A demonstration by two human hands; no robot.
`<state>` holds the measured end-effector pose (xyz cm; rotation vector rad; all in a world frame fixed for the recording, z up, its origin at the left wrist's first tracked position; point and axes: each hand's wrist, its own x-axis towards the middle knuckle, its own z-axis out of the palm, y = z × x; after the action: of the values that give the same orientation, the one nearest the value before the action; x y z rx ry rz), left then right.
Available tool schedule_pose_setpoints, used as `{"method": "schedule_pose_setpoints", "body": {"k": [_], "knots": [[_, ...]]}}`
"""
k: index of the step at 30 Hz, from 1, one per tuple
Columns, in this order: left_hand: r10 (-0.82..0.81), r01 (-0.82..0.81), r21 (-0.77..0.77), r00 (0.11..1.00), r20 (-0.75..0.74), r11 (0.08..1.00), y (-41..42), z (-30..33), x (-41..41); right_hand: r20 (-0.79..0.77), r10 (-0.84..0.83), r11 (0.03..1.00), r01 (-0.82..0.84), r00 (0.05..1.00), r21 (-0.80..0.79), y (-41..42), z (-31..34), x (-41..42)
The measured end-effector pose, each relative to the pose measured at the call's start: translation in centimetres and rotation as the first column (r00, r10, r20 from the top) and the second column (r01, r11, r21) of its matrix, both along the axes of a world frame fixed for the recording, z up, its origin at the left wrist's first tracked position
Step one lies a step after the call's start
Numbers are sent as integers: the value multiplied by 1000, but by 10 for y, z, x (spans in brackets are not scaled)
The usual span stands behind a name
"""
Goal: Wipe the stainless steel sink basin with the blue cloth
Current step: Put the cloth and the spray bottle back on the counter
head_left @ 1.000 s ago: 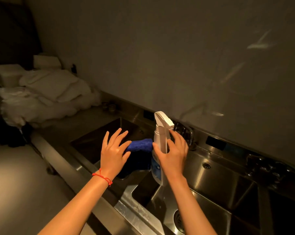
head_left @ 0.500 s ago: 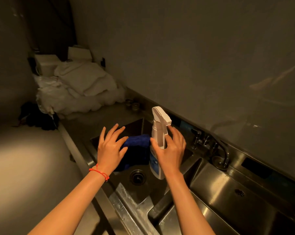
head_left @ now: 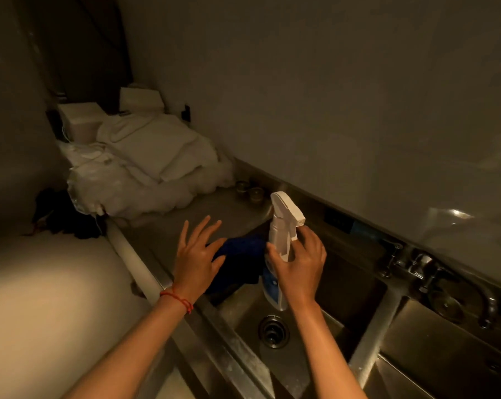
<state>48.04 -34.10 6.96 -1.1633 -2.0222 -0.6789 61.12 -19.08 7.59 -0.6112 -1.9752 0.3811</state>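
Observation:
A dark blue cloth (head_left: 243,249) hangs over the left stainless steel sink basin (head_left: 240,315). It is draped against the palm of my left hand (head_left: 197,254), whose fingers are spread wide. My right hand (head_left: 298,266) grips a white spray bottle (head_left: 282,226) by its neck. The bottle stands upright just right of the cloth, its nozzle pointing right. The basin's round drain (head_left: 273,331) lies below both hands.
A second basin (head_left: 445,347) sits to the right, with a faucet and valves (head_left: 433,283) on the back ledge. A pile of white linen (head_left: 145,168) covers the counter's far left. Two small cups (head_left: 249,191) stand by the wall.
The view has swung left and down, so the left basin and its drain now lie under my hands. Both hands keep their hold and their spacing.

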Motion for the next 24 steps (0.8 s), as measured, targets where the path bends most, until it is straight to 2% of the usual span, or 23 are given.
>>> {"method": "schedule_pose_setpoints", "body": {"k": [9, 15, 24], "knots": [[-34, 35, 29, 999, -6, 999, -1, -9, -96, -2, -39, 999, 39, 999, -4, -11, 2, -82], [-43, 44, 44, 999, -6, 998, 18, -12, -141, -11, 23, 999, -23, 1000, -34, 10, -4, -126], [-48, 55, 81, 995, -83, 995, 47, -11, -211, -12, 12, 997, -13, 1000, -72, 43, 1, -191]]}}
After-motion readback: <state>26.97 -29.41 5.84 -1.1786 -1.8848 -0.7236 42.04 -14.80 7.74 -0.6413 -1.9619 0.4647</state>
